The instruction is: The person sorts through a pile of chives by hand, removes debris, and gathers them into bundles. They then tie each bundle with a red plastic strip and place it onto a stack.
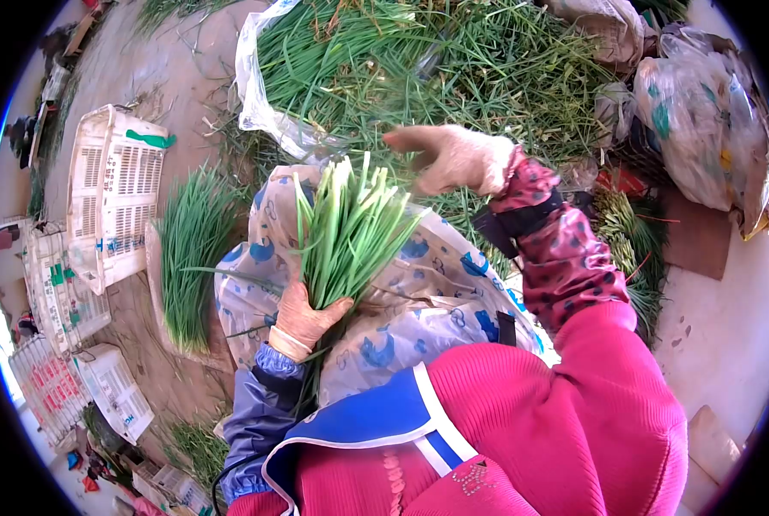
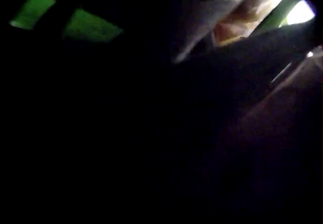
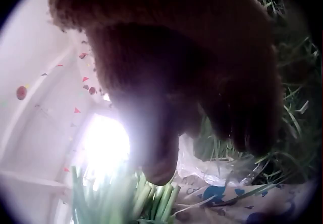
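Note:
In the head view my gloved left hand (image 1: 305,318) grips a bunch of green chives (image 1: 350,232) over my lap, fingers and thumb wrapped round the stalks. Their pale ends point up and away from me, while the leaves trail down past the left sleeve. My right hand (image 1: 457,159), in a light knitted glove, hovers just beyond the pale ends, fingers parted and slightly blurred. The right wrist view has this glove (image 3: 166,82) dark against the light, with the stalk ends (image 3: 151,204) below its fingertips. Nearly everything in the left wrist view is black.
A plastic sheet with blue prints (image 1: 393,335) covers my lap. Ahead lies a big heap of loose greens (image 1: 505,77) beside clear plastic. To the left stand a stack of chives (image 1: 191,258) and white crates (image 1: 113,198). Plastic bags (image 1: 694,120) and another bundle (image 1: 625,249) lie right.

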Motion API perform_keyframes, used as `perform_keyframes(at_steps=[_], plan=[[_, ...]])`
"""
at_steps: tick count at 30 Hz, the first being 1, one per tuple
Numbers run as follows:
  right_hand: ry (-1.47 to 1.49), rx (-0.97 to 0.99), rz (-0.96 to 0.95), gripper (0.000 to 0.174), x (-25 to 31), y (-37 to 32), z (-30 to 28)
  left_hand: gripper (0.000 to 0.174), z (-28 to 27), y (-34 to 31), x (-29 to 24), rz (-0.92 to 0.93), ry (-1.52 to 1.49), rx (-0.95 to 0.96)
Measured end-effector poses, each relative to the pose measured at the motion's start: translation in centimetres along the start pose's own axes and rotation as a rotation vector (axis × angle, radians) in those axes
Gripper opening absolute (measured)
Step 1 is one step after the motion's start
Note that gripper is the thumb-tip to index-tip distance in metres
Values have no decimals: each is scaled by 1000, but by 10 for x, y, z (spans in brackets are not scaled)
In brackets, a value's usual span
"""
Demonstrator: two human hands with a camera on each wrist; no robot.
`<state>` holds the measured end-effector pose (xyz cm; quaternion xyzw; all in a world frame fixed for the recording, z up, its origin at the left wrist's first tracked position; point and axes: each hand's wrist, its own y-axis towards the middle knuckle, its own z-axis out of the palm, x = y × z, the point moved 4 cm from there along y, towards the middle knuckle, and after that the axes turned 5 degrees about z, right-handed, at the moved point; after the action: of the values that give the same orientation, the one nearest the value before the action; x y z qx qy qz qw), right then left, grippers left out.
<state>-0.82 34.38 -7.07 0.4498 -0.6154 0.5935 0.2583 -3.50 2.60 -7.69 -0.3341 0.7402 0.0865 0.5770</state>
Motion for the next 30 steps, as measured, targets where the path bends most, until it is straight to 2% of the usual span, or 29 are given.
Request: perform_keyframes(at_steps=[1,2,3,5,6,7,8,9,11,13,15,16,17,19,20,21,23,24,27,30], plan=[[80,79,-58,93,-4,12,11,75,-1,-2,5,-44,-87,19],[327,245,-213,106,-2,23,29,72,0,-4,1,-36,-175,19],[407,294,-291,91,1,32,42,70,2,-6,0,-68,-216,37],[451,249,-391,62,21,48,63,64,6,-13,-1,-134,-299,77],[404,168,-395,50,29,54,69,64,5,-14,-5,-106,-217,101],[154,11,-201,40,34,57,68,64,5,-13,-6,-120,-200,82],[138,-145,-223,30,43,48,66,64,5,-12,-7,-133,-183,58],[69,-285,-60,28,50,38,59,65,3,-13,-7,-146,-167,31],[315,-635,-45,23,34,43,30,62,4,-15,8,-190,-242,-18],[540,-738,-54,21,25,33,-2,58,9,-15,4,-171,-213,-95],[428,-619,-144,22,35,18,-10,61,9,-14,-2,-163,-162,-102],[338,-526,-88,20,51,3,-5,62,9,-13,-6,-152,-143,-88],[420,-397,-161,20,59,-6,5,64,9,-10,-9,-136,-123,-76],[24,-281,-272,24,75,-17,15,65,11,-7,-12,-184,-29,-48],[-223,-238,-348,33,87,-24,18,66,11,-9,-12,-215,19,-35],[-342,-175,-225,34,97,-29,27,66,12,-11,-8,-196,14,-49],[-573,-177,-370,30,94,-29,41,66,14,-12,-1,-152,5,-76],[-559,-144,-308,24,96,-30,45,63,14,-11,-4,-127,45,-85],[-561,-169,-334,21,83,-21,52,62,15,-11,-8,-75,14,-160],[-608,-233,-209,18,86,-17,55,64,14,-10,-9,-134,-16,-98]])
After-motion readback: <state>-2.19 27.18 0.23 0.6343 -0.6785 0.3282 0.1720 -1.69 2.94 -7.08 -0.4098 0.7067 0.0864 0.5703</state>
